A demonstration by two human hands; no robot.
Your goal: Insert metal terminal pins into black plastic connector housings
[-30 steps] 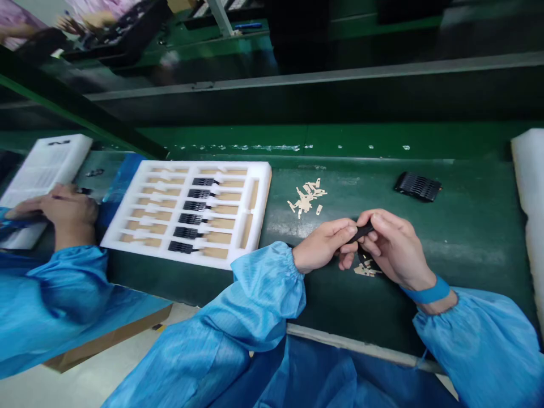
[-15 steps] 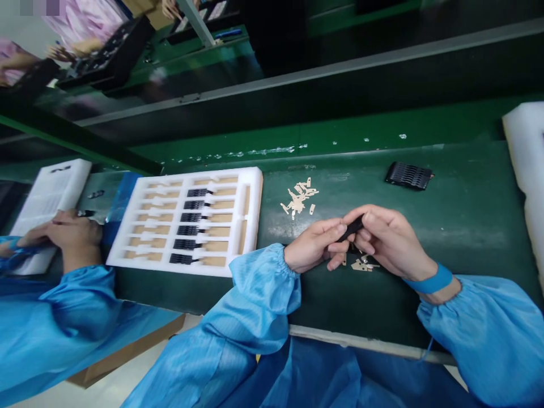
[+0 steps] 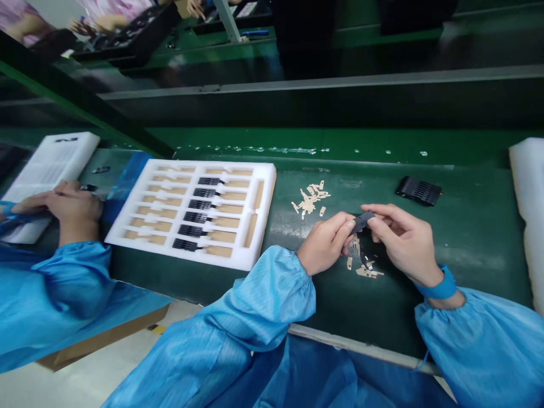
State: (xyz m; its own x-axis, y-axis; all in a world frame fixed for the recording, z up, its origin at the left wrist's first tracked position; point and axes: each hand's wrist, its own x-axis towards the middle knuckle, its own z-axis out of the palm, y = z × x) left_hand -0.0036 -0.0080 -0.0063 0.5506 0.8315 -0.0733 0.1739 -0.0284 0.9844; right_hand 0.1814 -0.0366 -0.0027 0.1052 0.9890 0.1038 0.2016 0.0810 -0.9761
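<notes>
Between my two hands is a small black plastic part [image 3: 362, 221], raised above the green table. My left hand [image 3: 326, 241] pinches its left end, and the fingers of my right hand [image 3: 402, 238] close on its right end. Just under my hands lie several loose flat beige pieces [image 3: 369, 272], with a thin dark strip among them. A second pile of beige pieces [image 3: 312, 199] lies farther back, left of my hands. Behind my right hand rests a black slotted part [image 3: 419, 190].
On the left, a white foam tray [image 3: 267, 226] holds several black slotted parts in one column. A co-worker's hands [image 3: 74, 209] work beside another white foam block [image 3: 70, 150]. More white foam [image 3: 527, 198] stands at the right edge. A green post [image 3: 127, 127] slants behind the tray.
The view has shifted, so the scene sits differently in the frame. The black part has turned to show a broader grey-black face, and my right hand's fingers have moved along its right end.
</notes>
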